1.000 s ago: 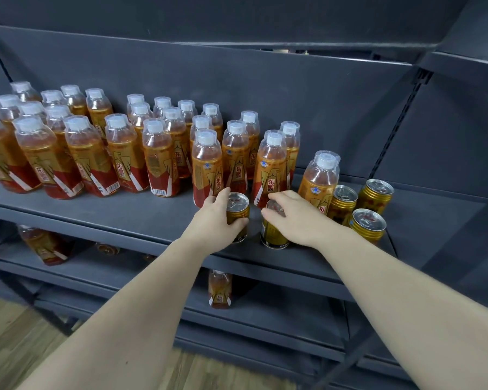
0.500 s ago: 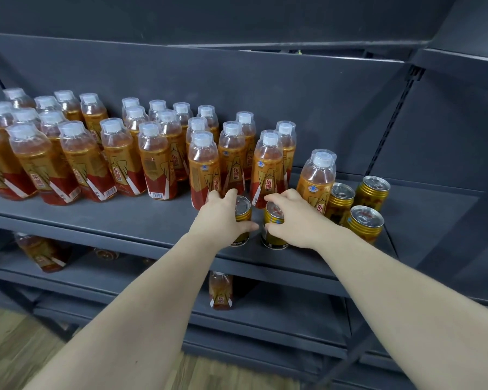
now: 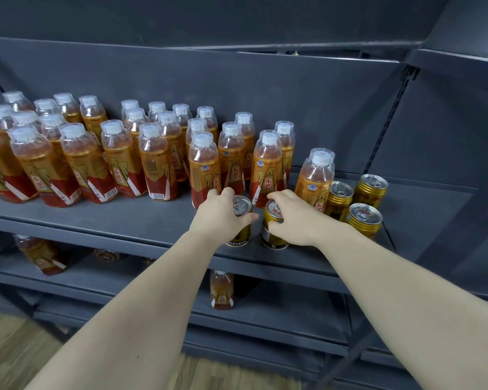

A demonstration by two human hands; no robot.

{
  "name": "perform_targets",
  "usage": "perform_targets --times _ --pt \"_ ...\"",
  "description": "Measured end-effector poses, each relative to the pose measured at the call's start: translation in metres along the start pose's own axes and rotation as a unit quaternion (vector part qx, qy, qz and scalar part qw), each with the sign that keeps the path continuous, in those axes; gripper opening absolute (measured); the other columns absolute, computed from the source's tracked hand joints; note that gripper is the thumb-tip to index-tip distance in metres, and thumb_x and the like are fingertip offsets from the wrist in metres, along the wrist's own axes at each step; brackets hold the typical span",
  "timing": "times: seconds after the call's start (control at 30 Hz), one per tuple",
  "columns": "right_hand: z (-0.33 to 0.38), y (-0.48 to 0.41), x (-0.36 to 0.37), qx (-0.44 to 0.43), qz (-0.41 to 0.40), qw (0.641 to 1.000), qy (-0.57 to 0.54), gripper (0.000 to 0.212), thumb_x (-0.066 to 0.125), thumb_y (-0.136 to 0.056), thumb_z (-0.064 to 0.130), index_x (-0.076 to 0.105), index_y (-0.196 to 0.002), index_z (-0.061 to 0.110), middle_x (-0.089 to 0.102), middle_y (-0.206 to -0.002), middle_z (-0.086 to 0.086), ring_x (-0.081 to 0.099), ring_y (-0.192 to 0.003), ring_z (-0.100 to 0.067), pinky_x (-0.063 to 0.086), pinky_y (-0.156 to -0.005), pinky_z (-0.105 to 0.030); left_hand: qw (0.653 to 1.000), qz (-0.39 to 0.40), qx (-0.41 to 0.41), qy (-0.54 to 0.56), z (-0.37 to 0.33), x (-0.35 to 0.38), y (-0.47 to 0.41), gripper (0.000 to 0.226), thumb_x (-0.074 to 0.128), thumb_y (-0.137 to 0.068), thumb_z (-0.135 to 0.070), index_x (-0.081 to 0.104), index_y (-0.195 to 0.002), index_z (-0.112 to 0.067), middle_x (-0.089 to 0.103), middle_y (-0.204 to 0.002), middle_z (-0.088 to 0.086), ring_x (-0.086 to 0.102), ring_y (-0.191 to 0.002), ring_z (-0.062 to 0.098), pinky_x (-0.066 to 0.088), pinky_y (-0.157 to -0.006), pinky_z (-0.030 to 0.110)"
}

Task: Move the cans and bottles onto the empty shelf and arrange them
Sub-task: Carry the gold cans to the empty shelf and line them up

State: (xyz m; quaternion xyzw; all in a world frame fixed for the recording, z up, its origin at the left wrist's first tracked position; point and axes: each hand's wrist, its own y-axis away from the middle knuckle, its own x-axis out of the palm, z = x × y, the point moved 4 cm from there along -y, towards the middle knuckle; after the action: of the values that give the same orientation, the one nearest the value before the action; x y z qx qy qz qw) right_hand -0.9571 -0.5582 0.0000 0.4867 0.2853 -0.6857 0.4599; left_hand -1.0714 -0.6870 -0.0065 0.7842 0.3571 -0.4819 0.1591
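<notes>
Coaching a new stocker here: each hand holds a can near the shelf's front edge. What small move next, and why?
Probably slide both toward the three cans on the right: the left hand and right hand each grip a can standing apart from that group.

Dark grey shelf [image 3: 124,218], gold cans [image 3: 369,190] with silver tops, orange-and-red bottles [image 3: 203,167] with white caps

Bottles [image 3: 155,161] fill the shelf [image 3: 124,218] at left and centre of the frame. Before them stand the left can [image 3: 242,204] in my left hand [image 3: 223,216] and the right can [image 3: 273,229] in my right hand [image 3: 297,218]; three cans [image 3: 364,218] further right.
</notes>
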Motion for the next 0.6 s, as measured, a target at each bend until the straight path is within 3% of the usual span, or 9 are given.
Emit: perform_targets --times 0.13,0.27,0.4,0.5,0.6 --pt "0.0066 -0.0013 -0.0038 0.015 -0.018 0.995 0.095 0.072 0.061 -0.09 0.058 0.036 -0.15 0.026 0.038 -0.145 -0.005 0.044 -0.13 -0.026 0.049 -0.099 -0.04 1.0 -0.002 0.004 -0.011 -0.0013 0.002 0.0011 0.069 0.067 -0.085 -0.061 0.046 -0.135 -0.019 0.049 -0.124 0.006 0.053 -0.103 0.02 0.053 -0.084 0.032" --pt "0.0095 -0.0029 -0.0045 0.024 -0.022 0.993 0.118 0.071 0.061 -0.089 0.06 0.04 -0.147 0.025 0.045 -0.138 -0.007 0.05 -0.123 -0.027 0.051 -0.093 -0.039 1.0 -0.001 0.006 -0.008 -0.001 0.0022 0.0026 0.07 0.065 -0.086 -0.061 0.044 -0.137 -0.018 0.048 -0.126 0.007 0.053 -0.102 0.019 0.053 -0.085 0.033" --pt "0.0104 -0.0038 -0.0036 0.045 -0.032 0.985 0.165 0.078 0.046 -0.088 0.075 0.041 -0.146 0.024 0.047 -0.137 -0.008 0.052 -0.12 -0.028 0.053 -0.089 -0.039 1.0 -0.009 0.013 -0.011 -0.0022 0.0022 0.0054 0.064 0.063 -0.09 -0.056 0.045 -0.137 -0.016 0.048 -0.129 0.009 0.055 -0.107 0.023 0.052 -0.087 0.033" --pt "0.0088 -0.0024 -0.0028 0.02 0.008 0.992 0.124 0.073 0.047 -0.094 0.064 0.027 -0.154 0.028 0.036 -0.149 -0.006 0.043 -0.132 -0.029 0.048 -0.101 -0.043 1.0 -0.004 0.025 -0.007 -0.0028 0.0029 0.0075 0.066 0.062 -0.092 -0.053 0.041 -0.142 -0.015 0.047 -0.133 0.009 0.054 -0.115 0.026 0.051 -0.091 0.034" --pt "0.0062 -0.0005 -0.0059 -0.006 0.014 0.994 0.106 0.061 0.054 -0.097 0.044 0.032 -0.152 0.029 0.039 -0.145 -0.004 0.047 -0.127 -0.025 0.049 -0.1 -0.04 0.999 0.01 0.041 -0.008 -0.0065 0.0045 0.0098 0.068 0.063 -0.094 -0.046 0.035 -0.146 -0.013 0.046 -0.138 0.01 0.051 -0.123 0.028 0.048 -0.099 0.037"
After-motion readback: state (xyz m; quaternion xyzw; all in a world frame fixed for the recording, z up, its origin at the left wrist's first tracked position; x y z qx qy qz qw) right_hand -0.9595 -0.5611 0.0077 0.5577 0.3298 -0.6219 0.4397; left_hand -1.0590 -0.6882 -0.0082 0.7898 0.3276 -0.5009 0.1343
